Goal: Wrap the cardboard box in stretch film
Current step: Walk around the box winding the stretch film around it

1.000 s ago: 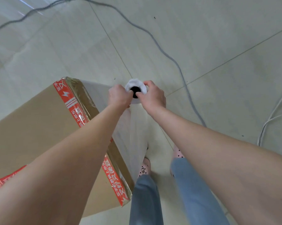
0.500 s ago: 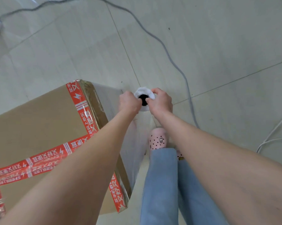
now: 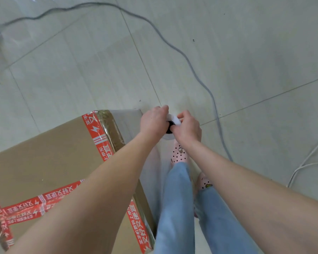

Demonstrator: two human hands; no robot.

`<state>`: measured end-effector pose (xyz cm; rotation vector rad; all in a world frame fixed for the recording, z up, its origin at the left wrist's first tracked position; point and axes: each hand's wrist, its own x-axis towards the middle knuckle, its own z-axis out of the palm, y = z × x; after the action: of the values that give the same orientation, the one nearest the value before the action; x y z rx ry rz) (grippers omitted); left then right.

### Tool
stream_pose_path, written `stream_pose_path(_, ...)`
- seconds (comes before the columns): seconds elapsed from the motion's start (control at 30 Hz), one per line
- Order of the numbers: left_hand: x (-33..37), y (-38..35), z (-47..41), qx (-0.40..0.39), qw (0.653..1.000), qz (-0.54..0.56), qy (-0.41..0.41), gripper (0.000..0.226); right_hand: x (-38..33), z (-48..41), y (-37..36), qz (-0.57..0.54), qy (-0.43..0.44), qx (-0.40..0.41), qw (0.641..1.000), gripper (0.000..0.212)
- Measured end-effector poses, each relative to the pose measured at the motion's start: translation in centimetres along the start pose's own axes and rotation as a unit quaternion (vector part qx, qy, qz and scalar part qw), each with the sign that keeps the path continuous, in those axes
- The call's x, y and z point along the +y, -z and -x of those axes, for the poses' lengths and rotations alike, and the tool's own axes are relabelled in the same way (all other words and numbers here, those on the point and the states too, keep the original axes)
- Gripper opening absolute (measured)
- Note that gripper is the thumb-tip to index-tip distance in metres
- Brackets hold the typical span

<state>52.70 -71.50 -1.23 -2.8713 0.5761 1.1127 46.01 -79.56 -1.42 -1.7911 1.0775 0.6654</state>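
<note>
Cardboard box (image 3: 50, 162) sits on the floor at lower left of the frame. Against the frame half a second back, it is seen lower, and more of its top is shown, with the crossing tape strips at bottom left. Both hands have shifted slightly down and right. The roll's white end, then largely exposed, is now mostly covered. Two shoes are now seen where one was.

Film roll (image 3: 173, 118) is held upright just off the box's far right corner. Left hand (image 3: 153, 121) is closed round it, fingers curled over the far rim. Right hand (image 3: 188, 130) grips the near side, thumb at the dark core hole.

Box top is plain brown board, flat, with red printed tape (image 3: 97, 132) along the right edge and across the top. The corner strip is glossy and wrinkled. The side face under the roll is pale and sheeted with stretch film (image 3: 128, 123).

Further out are pink spotted shoes (image 3: 179, 154) and blue jeans (image 3: 174, 198) at centre bottom. The floor (image 3: 246, 70) is of pale, smooth tiles. A grey cable (image 3: 191, 65) curves across the upper centre, and white cables (image 3: 301, 162) lie at the right edge.
</note>
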Motion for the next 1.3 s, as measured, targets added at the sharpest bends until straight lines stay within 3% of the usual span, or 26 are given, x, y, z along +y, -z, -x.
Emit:
stream_pose_path(0.2, -2.2, 0.9, -1.0, 0.017, 0.969, 0.193, 0.153, 0.016, -3.1, -1.8, -0.1, 0.012, 0.061, 0.012, 0.998, 0.031)
stream_pose_path(0.33, -3.1, 1.5, -1.8, 0.012, 0.923, 0.307, 0.232, 0.021, -4.1, -2.4, -0.3, -0.032, 0.014, 0.000, 0.999, 0.035)
stream_pose_path(0.43, -3.8, 2.2, -2.6, -0.021, 0.952, 0.232, 0.198, 0.021, -4.7, -2.4, -0.8, -0.068, 0.002, -0.019, 0.997, 0.035)
stream_pose_path(0.53, -4.2, 3.0, -3.2, -0.002, 0.992, 0.092, 0.088, 0.035, -5.1, -2.2, -1.4, -0.069, -0.002, -0.024, 0.997, 0.029)
stream_pose_path(0.67, -4.7, 3.7, -4.2, 0.025, 0.999, -0.006, 0.023, 0.030, -5.9, -2.4, -1.7, -0.056, 0.005, -0.026, 0.998, 0.026)
stream_pose_path(0.97, -7.4, 4.9, -5.4, 0.014, 0.986, 0.121, 0.116, 0.021, -9.0, -3.9, -2.7, 0.014, 0.057, 0.004, 0.998, 0.033)
stream_pose_path(1.07, -8.1, 5.5, -5.7, 0.021, 0.962, 0.208, 0.176, 0.019, -10.5, -4.5, -2.8, 0.004, 0.069, 0.018, 0.997, 0.035)
stream_pose_path(1.2, -8.7, 6.5, -6.1, -0.008, 0.912, 0.332, 0.241, 0.024, -12.1, -4.7, -3.0, -0.031, 0.021, 0.000, 0.999, 0.037)
stream_pose_path(1.3, -8.8, 6.8, -6.5, -0.032, 0.939, 0.282, 0.195, 0.023, -12.5, -4.8, -2.6, -0.043, 0.017, -0.012, 0.999, 0.032)
